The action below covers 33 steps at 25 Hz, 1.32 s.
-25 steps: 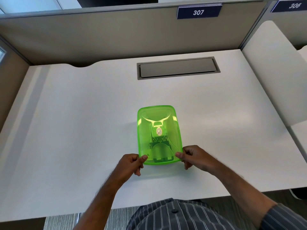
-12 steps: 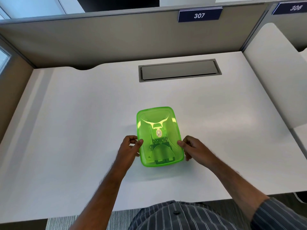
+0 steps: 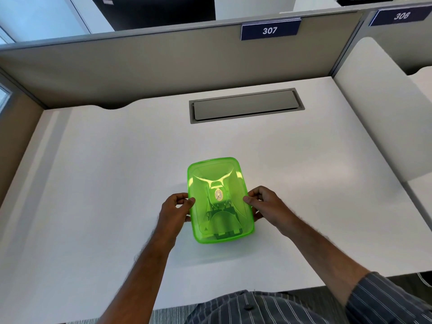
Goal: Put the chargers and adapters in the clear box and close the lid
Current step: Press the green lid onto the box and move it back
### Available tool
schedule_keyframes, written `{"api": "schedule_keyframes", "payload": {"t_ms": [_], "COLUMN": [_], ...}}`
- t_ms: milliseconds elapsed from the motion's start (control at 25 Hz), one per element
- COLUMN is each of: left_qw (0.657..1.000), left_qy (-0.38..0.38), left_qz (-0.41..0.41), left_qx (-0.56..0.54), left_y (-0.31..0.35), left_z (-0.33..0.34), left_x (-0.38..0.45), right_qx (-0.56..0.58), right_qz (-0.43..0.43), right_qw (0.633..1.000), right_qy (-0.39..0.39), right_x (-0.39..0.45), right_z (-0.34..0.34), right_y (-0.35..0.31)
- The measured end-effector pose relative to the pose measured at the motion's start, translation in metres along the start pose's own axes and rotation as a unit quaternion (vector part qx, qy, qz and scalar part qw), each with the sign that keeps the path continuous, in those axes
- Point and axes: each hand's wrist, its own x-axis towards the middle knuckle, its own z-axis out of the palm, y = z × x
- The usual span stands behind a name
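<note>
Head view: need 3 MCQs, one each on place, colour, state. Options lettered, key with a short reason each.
1. Where does the box sit on the desk?
A. on the grey hatch at the back
B. on the near middle of the desk, between the two hands
C. at the far left edge

2. What colour is the lid?
A. see-through green
B. solid blue
C. white

3. What are the hands doing?
A. both lie flat on the desk, clear of the box
B. only one touches the box
C. each grips a long side of the box

Key: 1 B, the box lies nearer than the hatch. 2 A, dark shapes show through the green. 3 C, left hand and right hand curl on opposite edges.
</note>
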Motion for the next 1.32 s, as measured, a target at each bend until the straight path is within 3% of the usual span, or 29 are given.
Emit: {"api": "schedule_keyframes", "payload": {"t_ms": [720,1320], "left_qw": [1.0,0.979], "left_qy": [0.005,-0.039], "left_qz": [0.009,-0.105], "left_qx": [-0.009,-0.173], "left_y": [0.029,0.043], "left_z": [0.085,0.16], "left_x": [-0.018,-0.026], "right_qx": [-0.032,-0.155], "right_qz": [-0.032,-0.114], "right_qw": [0.999,0.981], "right_qy": [0.008,0.003], "right_x": [0.003,0.079], "right_z": [-0.091,-0.152], "right_y": [-0.009,-0.071]}}
